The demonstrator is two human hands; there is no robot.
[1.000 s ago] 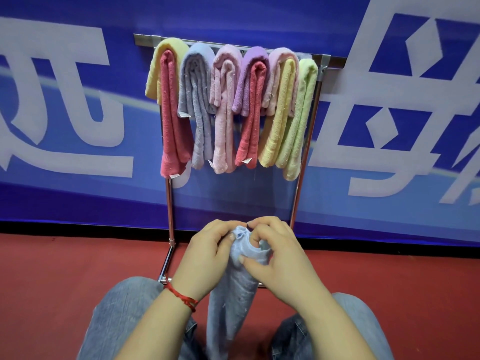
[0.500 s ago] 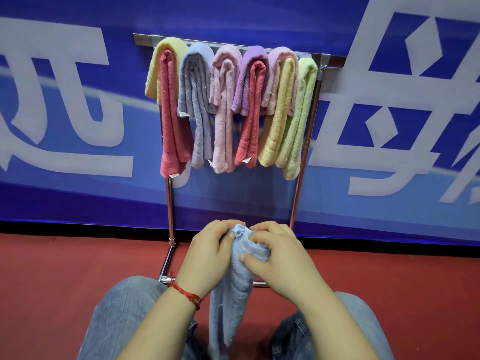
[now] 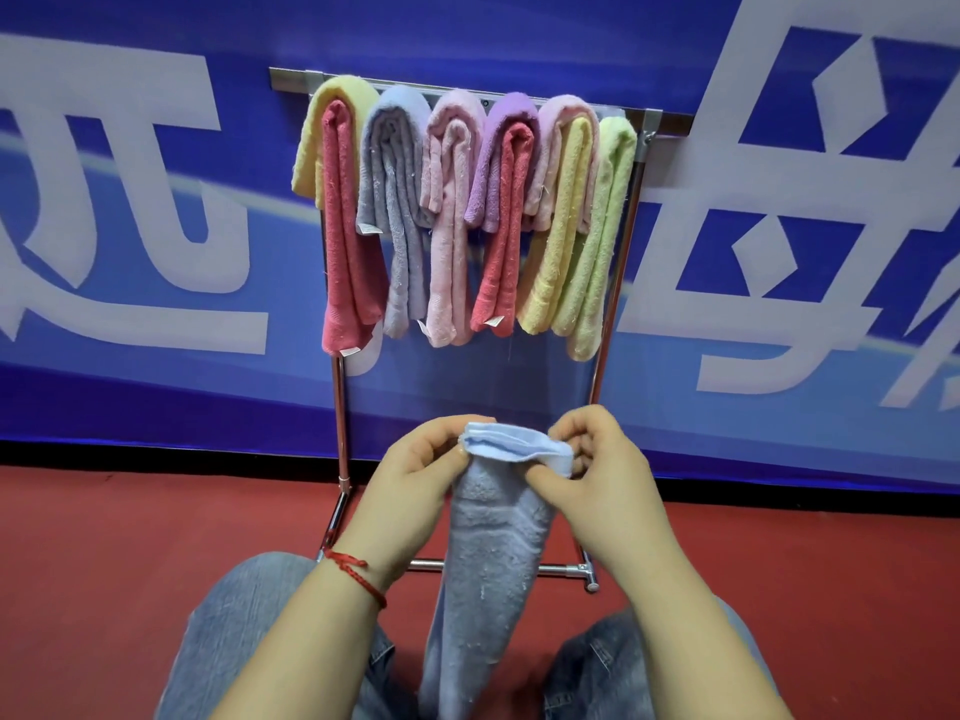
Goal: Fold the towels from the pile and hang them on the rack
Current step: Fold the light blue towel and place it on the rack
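Fingers of both hands are curled onto the top edge of a folded light-blue towel (image 3: 491,558), which hangs down between the person's knees in front of the rack (image 3: 641,148). The left hand (image 3: 415,483) pinches the left end of that layered edge, its thumb tip pressed against the near side of the cloth and the other fingers wrapped behind it. The right hand (image 3: 605,491) grips the right end, with the thumb lying along the near face just below the fold and the fingertips bent over the top corner. Between the two hands the edge is drawn out flat, so that several stacked layers of cloth show along it, and below the grips the towel narrows and falls in a long strip out of view at the bottom. A red string bracelet (image 3: 358,576) circles the left wrist. Beyond the hands, the rack stands on a red floor (image 3: 104,563) against a blue banner (image 3: 130,407) with large white characters. Over its top bar hang folded towels packed side by side, touching: yellow with red, grey-blue, pink, purple with red, pink with yellow, and pale green at the right end. The held towel is well below the bar and touches none of the hung towels.
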